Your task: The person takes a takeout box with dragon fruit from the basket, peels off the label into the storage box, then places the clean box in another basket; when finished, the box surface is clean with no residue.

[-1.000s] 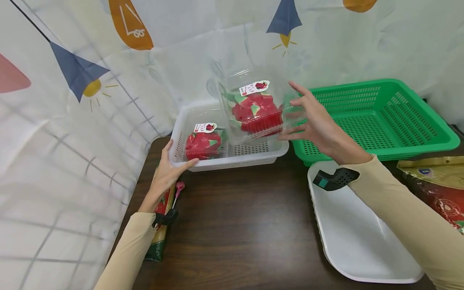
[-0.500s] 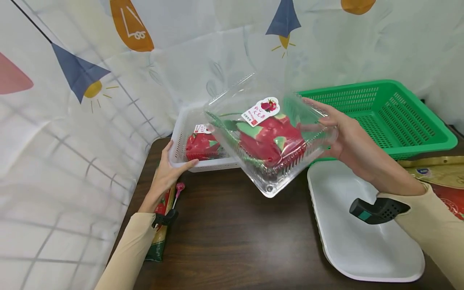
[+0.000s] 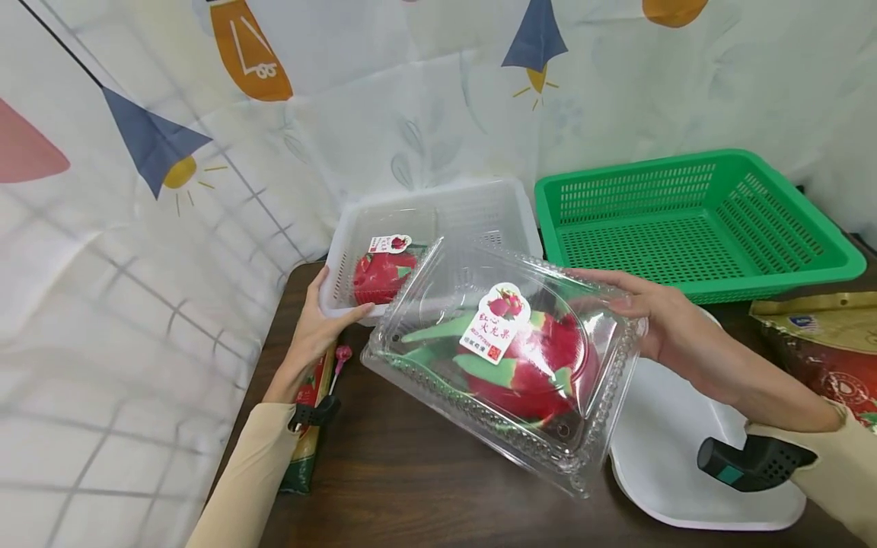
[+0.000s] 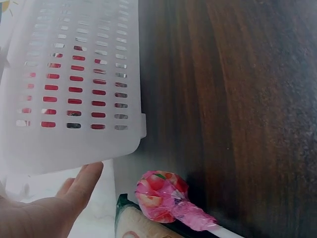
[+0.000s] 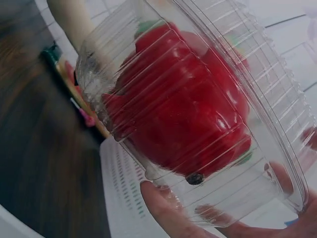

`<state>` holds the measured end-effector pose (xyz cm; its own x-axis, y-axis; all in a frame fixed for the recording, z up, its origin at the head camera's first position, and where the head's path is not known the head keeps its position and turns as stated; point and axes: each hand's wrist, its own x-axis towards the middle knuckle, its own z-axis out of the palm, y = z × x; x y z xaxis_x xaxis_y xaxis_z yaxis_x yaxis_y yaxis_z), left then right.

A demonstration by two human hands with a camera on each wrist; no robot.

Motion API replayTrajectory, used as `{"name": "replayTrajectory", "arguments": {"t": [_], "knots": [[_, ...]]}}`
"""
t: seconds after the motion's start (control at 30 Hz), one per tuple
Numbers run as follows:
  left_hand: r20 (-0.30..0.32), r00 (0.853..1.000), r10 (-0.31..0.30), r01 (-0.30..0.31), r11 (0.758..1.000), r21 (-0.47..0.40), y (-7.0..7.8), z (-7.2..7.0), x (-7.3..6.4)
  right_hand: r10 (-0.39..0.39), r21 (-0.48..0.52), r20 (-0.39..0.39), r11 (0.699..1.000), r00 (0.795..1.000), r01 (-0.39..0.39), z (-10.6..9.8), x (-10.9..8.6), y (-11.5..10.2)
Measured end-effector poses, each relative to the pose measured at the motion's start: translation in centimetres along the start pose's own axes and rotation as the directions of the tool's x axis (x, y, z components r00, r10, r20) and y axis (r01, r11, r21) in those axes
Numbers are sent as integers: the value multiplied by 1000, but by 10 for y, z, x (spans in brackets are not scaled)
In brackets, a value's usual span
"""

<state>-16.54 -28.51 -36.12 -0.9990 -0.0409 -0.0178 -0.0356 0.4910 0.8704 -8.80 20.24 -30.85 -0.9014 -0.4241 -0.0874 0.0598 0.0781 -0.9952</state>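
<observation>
My right hand (image 3: 685,335) grips a clear plastic box (image 3: 473,426) by its right end, holding it tilted above the table. Inside lies a red dragon fruit (image 3: 548,358) with green tips, and the lid bears a white label (image 3: 495,335). From the right wrist view, fingers (image 5: 168,213) wrap the end of the box and the fruit (image 5: 188,104) shows through its ribbed wall. At the back left, my left hand (image 3: 311,331) holds the corner of a white basket (image 3: 527,228), thumb along its front. A similar boxed dragon fruit (image 3: 384,278) stands inside that basket.
A green basket (image 3: 699,243) stands back right, with a white tray (image 3: 685,449) in front of it, partly behind my right arm. A red and gold bag (image 3: 822,358) lies far right. By my left forearm are a pink lollipop (image 3: 342,356) and a long packet (image 3: 301,457).
My right hand has brought the boxed dragon fruit from over the white basket down and towards me, tipping its lid more into view. The left hand has stayed at the basket corner.
</observation>
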Motion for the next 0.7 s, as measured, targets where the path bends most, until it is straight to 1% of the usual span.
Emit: {"name": "replayTrajectory", "arguments": {"t": [0.17,0.27,0.33,0.37,0.43,0.5,0.57,0.6,0.67,0.7], "knots": [[-6,1000,21,-21,1000,-14,-2,1,0,2,-35,38,999,999,0,2,-3,14],[2,1000,28,-28,1000,-3,-1,1,-1,4,-43,60,999,998,-1,4,-2,20],[-9,998,60,-59,998,35,-1,0,0,11,-47,71,999,997,-8,4,-2,22],[-20,996,88,-87,995,54,1,0,0,15,-52,76,999,997,-11,4,-2,22],[-61,991,116,-107,985,138,5,-2,-4,16,-57,87,998,996,-11,4,-2,23],[-131,981,144,-116,972,203,12,-4,-9,6,-66,98,998,995,1,4,-2,24],[-203,967,156,-101,961,258,23,-7,-18,-5,-76,111,997,994,14,4,-3,25],[-238,959,154,-83,955,284,30,-9,-23,-9,-81,114,997,993,18,4,-3,26],[-277,942,189,-108,953,282,45,-14,-33,-19,-92,125,995,992,31,5,-3,26],[-272,940,208,-132,953,273,54,-15,-39,-23,-95,130,995,991,35,5,-3,26]]}}
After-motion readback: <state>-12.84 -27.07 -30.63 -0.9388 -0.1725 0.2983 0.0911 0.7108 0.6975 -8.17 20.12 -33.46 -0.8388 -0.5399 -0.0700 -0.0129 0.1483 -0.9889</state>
